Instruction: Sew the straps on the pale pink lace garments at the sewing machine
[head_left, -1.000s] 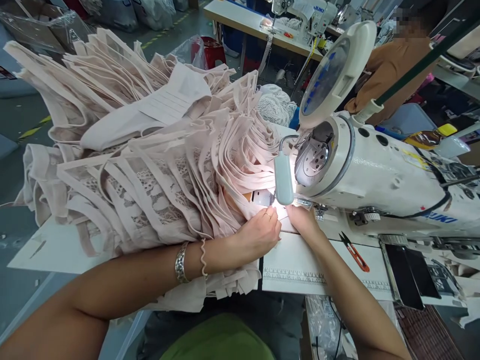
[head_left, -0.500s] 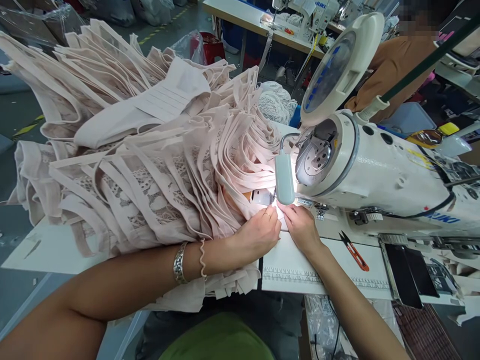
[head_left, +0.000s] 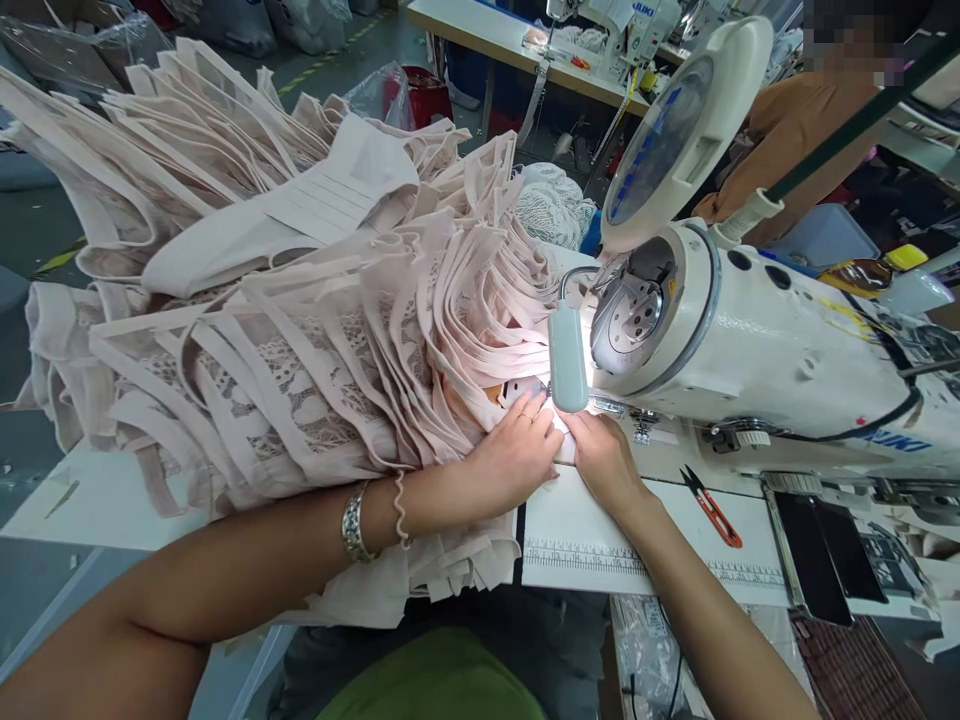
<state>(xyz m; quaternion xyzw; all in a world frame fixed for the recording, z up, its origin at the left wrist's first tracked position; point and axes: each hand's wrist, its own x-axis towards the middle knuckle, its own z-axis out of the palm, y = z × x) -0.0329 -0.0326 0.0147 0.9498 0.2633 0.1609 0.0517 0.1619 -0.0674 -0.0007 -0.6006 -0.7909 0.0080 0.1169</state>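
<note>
My left hand (head_left: 519, 452) lies with its fingers stretched and slightly apart on a pale pink piece of fabric (head_left: 564, 448). Thumb and fingers of my right hand (head_left: 606, 460) are pinched at that fabric's right edge, their tips partly hidden. Both hands are just below the head of a white sewing machine (head_left: 780, 330). A small grey-green lamp (head_left: 569, 360) hides the needle area and lights it brightly. Against my left forearm rests a big heap of pale pink garments (head_left: 330, 370) with lace panels and straps.
Orange thread snips (head_left: 712, 508) lie right of my right hand, above a ruler strip (head_left: 585, 553) on the table. A round magnifier (head_left: 682, 140) stands over the machine. White lace (head_left: 555, 205) is bundled behind. A person in a brown top (head_left: 795, 150) is at the back right.
My left hand's fingers have gone from bunched together to stretched out over the fabric, a little further left. My right hand stays almost in place.
</note>
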